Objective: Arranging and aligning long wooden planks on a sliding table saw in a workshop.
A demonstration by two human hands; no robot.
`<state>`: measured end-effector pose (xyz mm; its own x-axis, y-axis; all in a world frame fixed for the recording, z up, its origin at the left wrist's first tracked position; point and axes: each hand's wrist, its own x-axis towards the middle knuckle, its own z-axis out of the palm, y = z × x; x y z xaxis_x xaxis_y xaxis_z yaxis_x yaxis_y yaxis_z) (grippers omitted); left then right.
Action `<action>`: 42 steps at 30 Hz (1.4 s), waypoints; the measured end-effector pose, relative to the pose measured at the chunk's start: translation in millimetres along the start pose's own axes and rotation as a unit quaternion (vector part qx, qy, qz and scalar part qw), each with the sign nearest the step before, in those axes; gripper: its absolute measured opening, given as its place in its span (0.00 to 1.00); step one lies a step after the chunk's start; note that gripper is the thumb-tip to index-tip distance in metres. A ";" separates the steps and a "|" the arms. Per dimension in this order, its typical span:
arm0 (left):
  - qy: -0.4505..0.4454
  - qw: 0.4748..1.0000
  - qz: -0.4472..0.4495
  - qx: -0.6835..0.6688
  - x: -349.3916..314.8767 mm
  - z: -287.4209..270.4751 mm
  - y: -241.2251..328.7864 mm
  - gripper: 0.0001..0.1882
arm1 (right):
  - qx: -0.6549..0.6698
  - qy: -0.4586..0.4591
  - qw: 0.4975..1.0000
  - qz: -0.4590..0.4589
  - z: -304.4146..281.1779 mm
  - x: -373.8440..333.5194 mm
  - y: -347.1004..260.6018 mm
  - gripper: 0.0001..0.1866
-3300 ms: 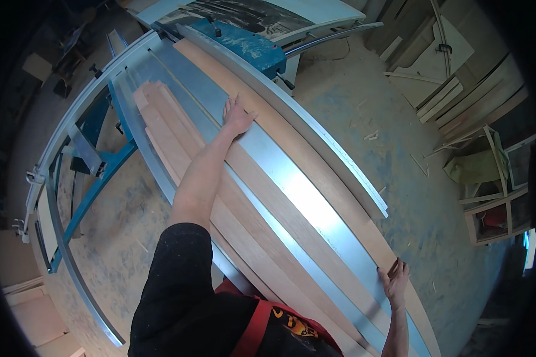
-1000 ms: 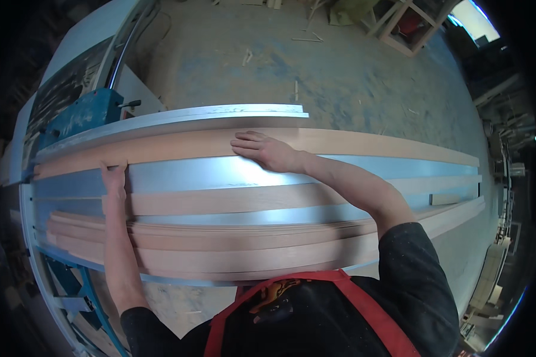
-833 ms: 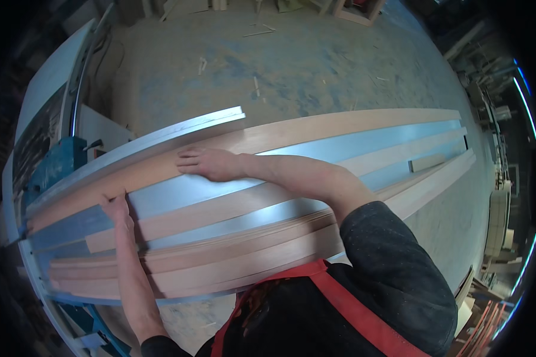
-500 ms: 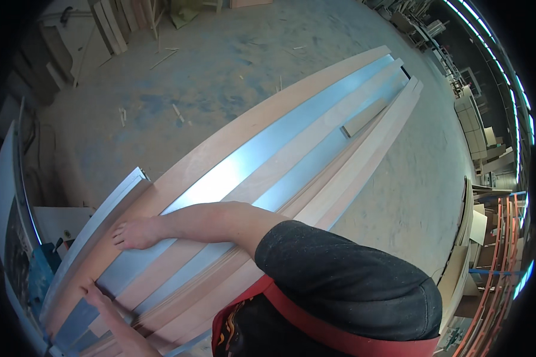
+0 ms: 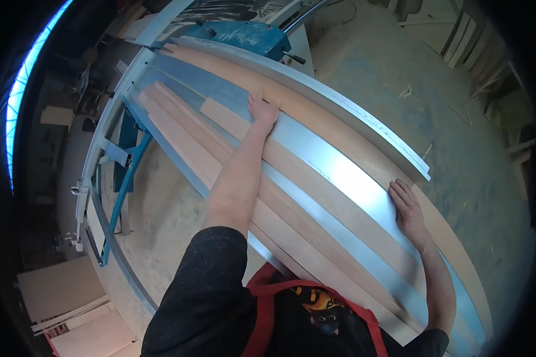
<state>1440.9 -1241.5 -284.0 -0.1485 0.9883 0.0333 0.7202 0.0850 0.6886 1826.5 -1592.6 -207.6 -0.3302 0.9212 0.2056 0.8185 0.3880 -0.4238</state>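
Observation:
A long reddish-brown wooden board (image 5: pixel 320 132) lies flat on a shiny metal table (image 5: pixel 339 162), along a raised metal fence (image 5: pixel 339 102). My left hand (image 5: pixel 263 112) rests at the board's near edge, its fingers reaching onto it and slightly apart. Farther right, my right hand (image 5: pixel 406 205) lies on the same edge with fingers stretched out. Neither hand is wrapped round anything. A lighter wooden strip (image 5: pixel 304 172) lies nearer me on the metal, under my left forearm. Several narrow strips (image 5: pixel 298 229) lie bundled along the table's near side.
A blue machine housing (image 5: pixel 238 40) with a black-knobbed lever stands behind the fence's left end. A metal rail on a blue frame (image 5: pixel 125 199) runs down the left. Sheet panels (image 5: pixel 62 288) stand lower left. Boards lean at the upper right, and offcuts lie on the floor.
My view has swung left, bringing the blue machine and the rail frame into full view. Both hands remain at the long board's edge, my left now plainly visible. The table's far right end has left view.

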 end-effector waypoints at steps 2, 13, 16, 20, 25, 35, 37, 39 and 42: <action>0.011 1.000 0.000 0.005 2.1 -16.9 -6.0 0.46 | 0.010 -0.003 1.000 0.014 10.5 9.2 -17.4 0.25; 0.022 0.999 0.001 0.023 -3.2 -11.7 0.4 0.45 | 0.010 0.007 1.000 0.015 24.8 -2.4 0.1 0.26; 0.026 0.999 -0.005 0.038 0.6 -13.3 -7.4 0.44 | 0.009 0.005 1.000 0.011 33.3 2.9 -0.3 0.26; 0.019 0.999 -0.007 0.039 16.9 -20.4 -20.0 0.44 | 0.013 -0.015 1.000 0.019 41.4 22.2 -10.4 0.22; 0.023 0.999 -0.004 0.041 53.6 -28.3 -29.6 0.44 | 0.000 -0.011 1.000 0.017 51.1 55.6 -17.8 0.22; 0.027 0.998 0.004 0.050 101.6 -49.4 -64.0 0.37 | 0.003 -0.004 1.000 0.007 77.2 108.5 -34.4 0.25; 0.026 0.998 0.005 0.061 108.7 -63.5 -78.3 0.36 | 0.011 0.002 1.000 0.004 93.9 117.9 -40.8 0.25; 0.025 0.997 -0.002 0.070 116.2 -75.2 -89.9 0.37 | 0.026 0.013 1.000 -0.005 104.7 127.9 -46.4 0.26; 0.030 0.997 -0.008 0.077 119.8 -78.9 -93.2 0.38 | 0.023 0.035 0.999 -0.013 113.5 148.8 -55.4 0.26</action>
<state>1302.5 -1141.0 -287.0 -0.1973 0.9779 0.0688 0.8119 0.1237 0.5706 1678.7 -1473.7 -253.6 -0.3165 0.9072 0.2771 0.7871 0.4142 -0.4570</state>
